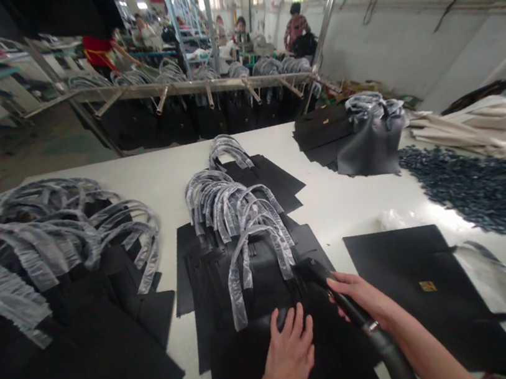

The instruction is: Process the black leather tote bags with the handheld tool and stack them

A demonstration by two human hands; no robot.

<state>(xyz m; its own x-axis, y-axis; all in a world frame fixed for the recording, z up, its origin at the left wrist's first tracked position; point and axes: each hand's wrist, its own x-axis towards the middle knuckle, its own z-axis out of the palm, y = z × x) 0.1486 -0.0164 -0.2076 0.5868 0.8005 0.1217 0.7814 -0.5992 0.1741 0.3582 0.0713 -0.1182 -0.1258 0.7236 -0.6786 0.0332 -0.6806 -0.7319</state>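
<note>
My left hand (289, 350) lies flat with its fingers spread on the top black panel (241, 373) of a stack in the middle. My right hand (360, 297) is wrapped round a black nozzle (347, 305) with a thick hose, its flat head beside the handles. Arched handles (256, 245) in clear plastic wrap stand up from the stack, just beyond my left hand. To the right of the nozzle lies a separate black panel (397, 276) with a small gold fitting (427, 286).
Black pieces with wrapped handles (53, 242) crowd the left. Small dark parts (484, 194) are heaped at the right, near light straps (474, 121). More black pieces (369, 142) lie at the back. Beyond the table (160, 165) is a metal rack (191, 87); people work behind it.
</note>
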